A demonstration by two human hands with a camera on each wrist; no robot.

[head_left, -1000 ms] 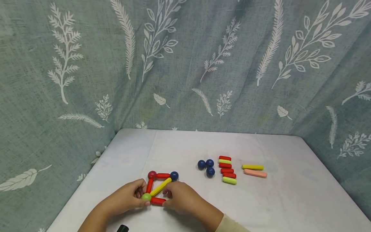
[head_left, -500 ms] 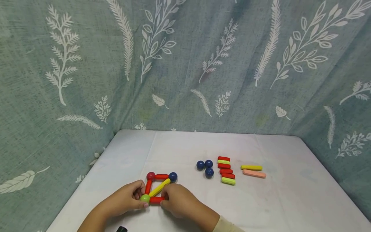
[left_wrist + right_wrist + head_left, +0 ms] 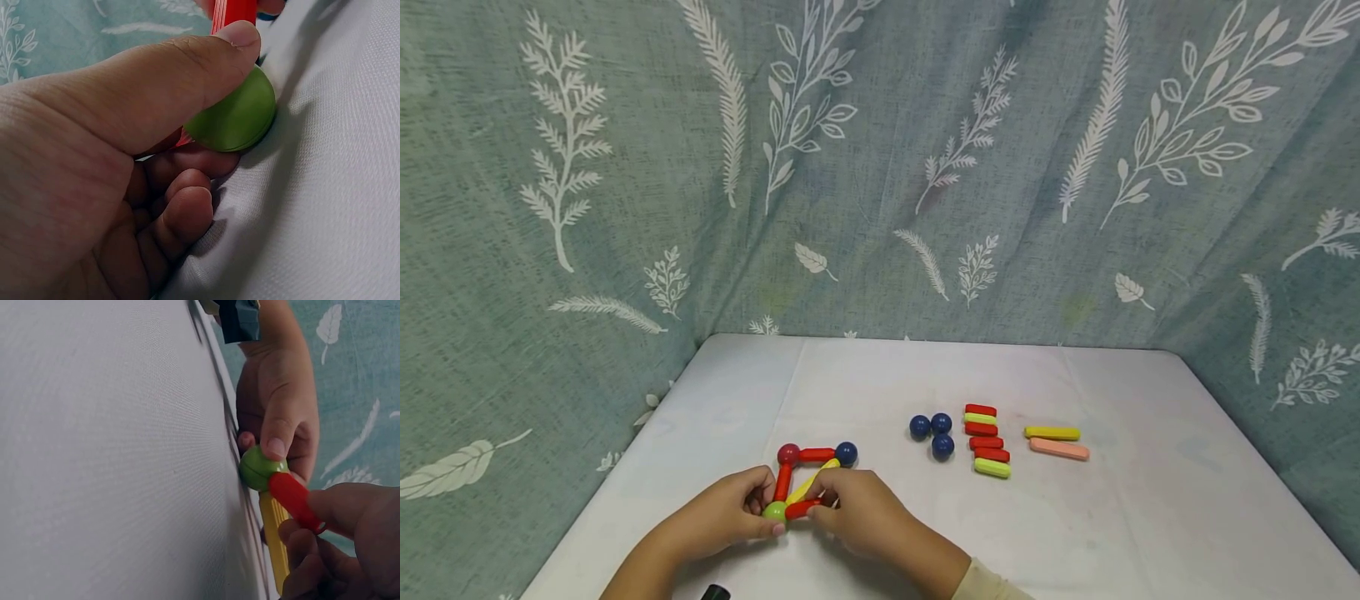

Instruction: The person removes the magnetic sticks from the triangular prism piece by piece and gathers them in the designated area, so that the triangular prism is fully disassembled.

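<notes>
My left hand [image 3: 726,512] pinches a lime-green ball [image 3: 774,512] between thumb and fingers; the ball [image 3: 240,119] fills the middle of the left wrist view. A short red rod [image 3: 292,497] touches this ball, and my right hand [image 3: 868,512] pinches the rod's other end. From the same ball a longer yellow rod [image 3: 801,491] runs slantwise to a dark blue ball [image 3: 846,453], partly behind my right fingers. Another red rod [image 3: 783,482] joins the green ball to a crimson ball [image 3: 788,454]. Between the crimson and blue balls lies a further red rod [image 3: 816,455].
Right of the hands lie several loose dark blue balls [image 3: 942,447], a column of short red and lime rods [image 3: 992,468], a yellow rod [image 3: 1052,433] and a peach rod [image 3: 1059,450]. A black object [image 3: 716,592] shows at the white table's [image 3: 1150,500] near edge.
The right hand has shifted slightly away from the near edge, and its red rod now slants up from the green ball, closer to the yellow rod. The left hand stays in place.
</notes>
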